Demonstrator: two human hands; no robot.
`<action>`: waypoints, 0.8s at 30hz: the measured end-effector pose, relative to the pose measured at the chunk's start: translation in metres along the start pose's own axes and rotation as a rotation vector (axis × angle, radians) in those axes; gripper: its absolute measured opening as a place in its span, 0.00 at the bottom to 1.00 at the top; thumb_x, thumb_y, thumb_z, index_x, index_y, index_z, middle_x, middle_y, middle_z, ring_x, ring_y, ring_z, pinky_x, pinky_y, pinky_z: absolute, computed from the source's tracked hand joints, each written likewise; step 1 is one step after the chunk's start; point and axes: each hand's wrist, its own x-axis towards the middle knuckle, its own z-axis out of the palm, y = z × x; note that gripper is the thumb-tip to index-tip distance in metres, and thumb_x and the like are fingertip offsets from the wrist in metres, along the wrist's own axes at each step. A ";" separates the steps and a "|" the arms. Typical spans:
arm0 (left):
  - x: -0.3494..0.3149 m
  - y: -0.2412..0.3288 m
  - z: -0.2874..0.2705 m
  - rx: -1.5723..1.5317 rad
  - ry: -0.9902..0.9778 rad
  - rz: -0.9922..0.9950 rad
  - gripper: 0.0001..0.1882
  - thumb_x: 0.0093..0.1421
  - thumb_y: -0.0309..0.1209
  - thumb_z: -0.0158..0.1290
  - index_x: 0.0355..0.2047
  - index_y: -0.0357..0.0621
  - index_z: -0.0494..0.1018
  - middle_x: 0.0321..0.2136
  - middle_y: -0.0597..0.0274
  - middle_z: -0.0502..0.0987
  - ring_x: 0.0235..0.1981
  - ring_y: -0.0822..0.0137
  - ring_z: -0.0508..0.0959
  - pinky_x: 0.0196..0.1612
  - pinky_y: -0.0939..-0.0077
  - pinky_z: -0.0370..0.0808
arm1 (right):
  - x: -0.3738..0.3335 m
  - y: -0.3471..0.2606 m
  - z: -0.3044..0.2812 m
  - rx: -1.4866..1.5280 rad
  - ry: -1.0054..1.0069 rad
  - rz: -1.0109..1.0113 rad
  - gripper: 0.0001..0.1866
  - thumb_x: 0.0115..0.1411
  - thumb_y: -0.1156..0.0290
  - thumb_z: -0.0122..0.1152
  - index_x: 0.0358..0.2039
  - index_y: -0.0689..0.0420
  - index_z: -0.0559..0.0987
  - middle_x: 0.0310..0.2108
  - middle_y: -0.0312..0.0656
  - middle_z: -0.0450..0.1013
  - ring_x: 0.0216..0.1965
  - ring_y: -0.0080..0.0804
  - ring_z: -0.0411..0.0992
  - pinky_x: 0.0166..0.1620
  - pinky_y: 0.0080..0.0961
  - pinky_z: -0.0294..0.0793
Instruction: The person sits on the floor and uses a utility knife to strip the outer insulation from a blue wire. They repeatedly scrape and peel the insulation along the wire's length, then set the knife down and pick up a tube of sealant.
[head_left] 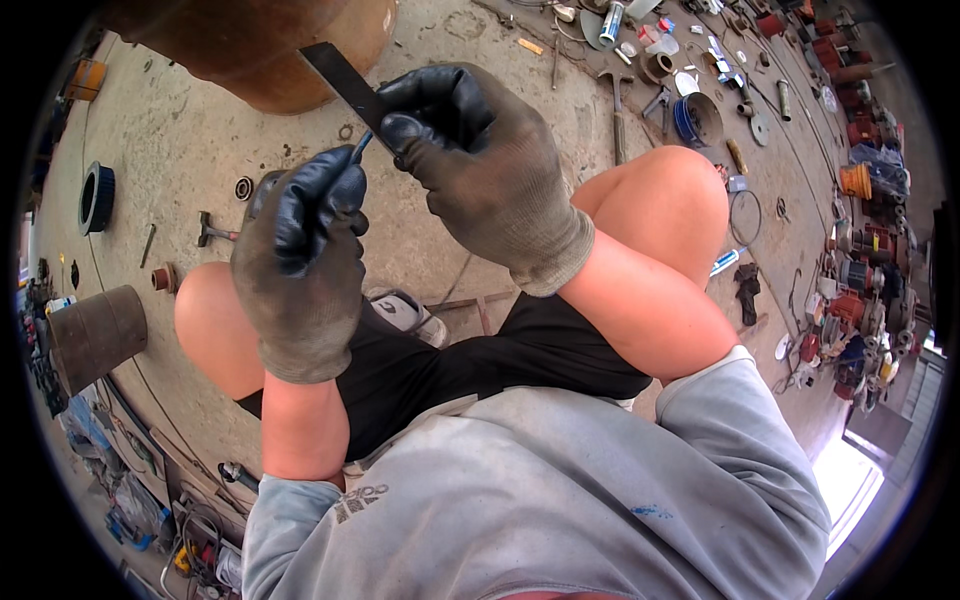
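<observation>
My right hand (490, 165), in a grey knit glove with black coated fingers, pinches one end of a dark flat metal strip (340, 80). The strip slants up and left from the fingertips. Lower and to the left, my left hand (305, 245), gloved alike, has its fingers curled around a thin blue stick-like piece (362, 146). Only the tip of that piece shows, close to the strip's lower end; I cannot tell whether they touch. Its kind is hidden by the fingers.
A large rusty drum (270, 50) stands ahead. One hammer (215, 231) lies by my left knee, another hammer (617, 115) beyond the right. A blue ring (96, 198) and a rusty cylinder (98, 335) are at left. Tools and parts crowd the right, including a blue-edged drum (697, 120).
</observation>
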 end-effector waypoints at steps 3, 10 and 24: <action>0.001 0.001 0.000 0.012 -0.007 0.003 0.13 0.66 0.13 0.56 0.50 0.31 0.81 0.37 0.60 0.82 0.32 0.74 0.82 0.36 0.80 0.79 | -0.001 0.003 0.003 0.099 0.045 0.009 0.08 0.65 0.77 0.70 0.44 0.64 0.82 0.32 0.42 0.83 0.26 0.25 0.77 0.33 0.26 0.77; 0.001 0.000 -0.001 0.028 -0.003 0.022 0.12 0.66 0.14 0.58 0.50 0.31 0.82 0.37 0.61 0.82 0.33 0.75 0.82 0.35 0.80 0.79 | -0.001 -0.002 0.001 0.045 0.003 0.027 0.08 0.65 0.77 0.70 0.43 0.64 0.82 0.30 0.43 0.82 0.27 0.25 0.78 0.33 0.26 0.77; 0.000 0.003 0.001 -0.040 0.003 -0.022 0.11 0.68 0.15 0.57 0.49 0.31 0.81 0.37 0.61 0.82 0.32 0.76 0.81 0.34 0.81 0.78 | 0.000 0.006 0.004 0.006 0.010 -0.096 0.08 0.62 0.76 0.71 0.41 0.63 0.83 0.30 0.46 0.83 0.28 0.33 0.81 0.35 0.30 0.79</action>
